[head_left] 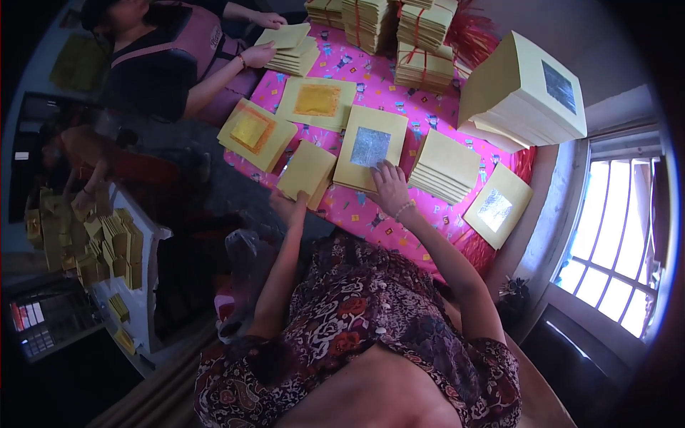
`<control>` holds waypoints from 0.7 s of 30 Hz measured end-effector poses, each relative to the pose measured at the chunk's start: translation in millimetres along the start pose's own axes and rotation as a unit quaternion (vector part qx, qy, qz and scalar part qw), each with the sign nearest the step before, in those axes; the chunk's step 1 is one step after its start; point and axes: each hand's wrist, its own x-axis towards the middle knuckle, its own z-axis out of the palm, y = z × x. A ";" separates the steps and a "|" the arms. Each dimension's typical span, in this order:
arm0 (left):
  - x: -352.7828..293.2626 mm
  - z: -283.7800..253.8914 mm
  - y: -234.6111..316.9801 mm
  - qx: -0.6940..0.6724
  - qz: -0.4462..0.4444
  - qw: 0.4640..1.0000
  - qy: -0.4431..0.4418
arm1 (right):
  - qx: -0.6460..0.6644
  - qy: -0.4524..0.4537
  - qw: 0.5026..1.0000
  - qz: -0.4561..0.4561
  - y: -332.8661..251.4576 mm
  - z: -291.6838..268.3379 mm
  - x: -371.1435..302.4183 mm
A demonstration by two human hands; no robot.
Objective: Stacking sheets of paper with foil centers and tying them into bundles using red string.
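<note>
Left hand (288,207) at the worktop's (354,214) near edge, pinching the near end of a plain yellow paper wad (308,170); long axis runs away from the person, far end leaning right. Right hand (390,188) palm-down, fingers slightly spread, on the silver-patch stack's (370,147) near right corner; same heading. Gold-patch pile (257,133) by left edge. Red-tied bundles (424,65) at far edge.

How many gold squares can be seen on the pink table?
2. One gold square lies on the leftmost stack; the other is on papers beyond it, to the right. More may be hidden.
</note>
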 end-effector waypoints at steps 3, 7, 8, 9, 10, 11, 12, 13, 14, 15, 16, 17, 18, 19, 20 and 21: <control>9.8 3.0 65.7 0.116 0.137 0.984 -0.010 | 0.016 -0.025 0.999 0.032 10.1 -2.4 -0.1; 30.7 37.5 102.5 0.062 0.267 0.949 -0.157 | 0.015 -0.058 0.998 0.032 22.8 2.2 12.3; 35.1 48.8 107.4 0.048 0.319 0.922 -0.216 | 0.014 -0.069 0.997 0.030 26.0 4.1 16.8; 37.6 59.5 117.7 0.058 0.331 0.910 -0.242 | 0.015 -0.071 0.997 0.034 28.2 3.0 21.9; 38.5 69.0 127.4 0.069 0.343 0.897 -0.269 | 0.017 -0.078 0.996 0.039 30.3 1.5 25.9; 38.7 76.3 139.0 0.073 0.323 0.888 -0.320 | 0.018 -0.084 0.995 0.046 32.5 0.8 29.5; 39.0 83.9 143.5 0.090 0.350 0.863 -0.352 | 0.019 -0.087 0.995 0.052 34.4 2.4 32.1; 39.0 90.8 146.7 0.107 0.376 0.837 -0.384 | 0.029 -0.080 0.995 0.058 35.5 3.9 34.1; 37.5 96.8 146.6 0.119 0.380 0.810 -0.431 | 0.039 -0.074 0.994 0.063 35.4 5.0 34.5; 37.8 102.4 142.7 0.118 0.378 0.808 -0.435 | 0.049 -0.068 0.994 0.068 35.0 6.2 34.1; 37.9 108.5 136.8 0.164 0.379 0.791 -0.451 | 0.047 -0.062 0.995 0.055 35.3 8.7 35.8; 33.9 115.4 131.0 0.206 0.380 0.770 -0.469 | 0.045 -0.058 0.996 0.046 37.0 11.5 35.1; 32.1 117.3 130.5 0.234 0.387 0.770 -0.450 | 0.053 -0.061 0.996 0.049 36.7 13.3 35.1; 32.5 119.3 129.7 0.227 0.393 0.770 -0.449 | 0.061 -0.045 0.996 0.044 38.7 14.9 35.3; 35.6 122.2 129.8 0.221 0.398 0.770 -0.447 | 0.070 -0.028 0.996 0.039 42.9 16.6 36.0; 42.5 124.5 130.0 0.218 0.437 0.754 -0.440 | 0.066 -0.041 0.996 0.036 46.8 16.4 38.1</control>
